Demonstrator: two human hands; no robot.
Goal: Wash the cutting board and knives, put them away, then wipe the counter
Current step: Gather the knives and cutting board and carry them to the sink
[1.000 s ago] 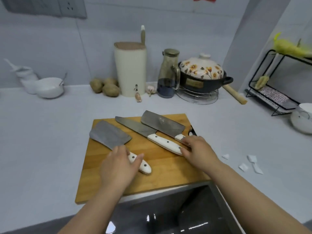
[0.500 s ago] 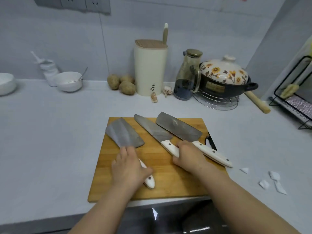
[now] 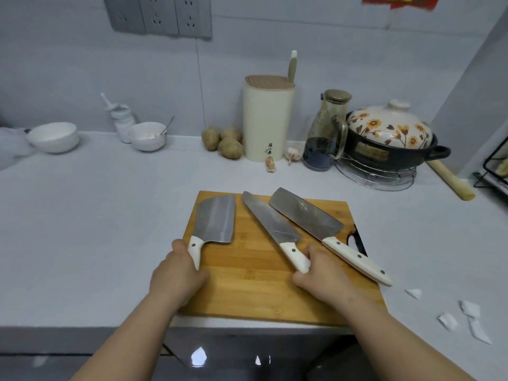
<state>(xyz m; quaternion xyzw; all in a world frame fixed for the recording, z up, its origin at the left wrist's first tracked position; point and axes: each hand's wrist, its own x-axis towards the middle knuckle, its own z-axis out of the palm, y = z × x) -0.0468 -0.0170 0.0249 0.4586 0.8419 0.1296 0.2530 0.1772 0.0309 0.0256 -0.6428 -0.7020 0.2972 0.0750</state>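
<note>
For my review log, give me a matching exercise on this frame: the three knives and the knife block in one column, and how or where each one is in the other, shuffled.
Column one:
1 wide cleaver
2 pointed knife
3 long cleaver
4 knife block

Column two:
A lies on the cutting board, gripped by no hand
B handle gripped by the left hand
C upright near the back wall
D handle gripped by the right hand

Pairs: 1-B, 2-D, 3-A, 4-C
</note>
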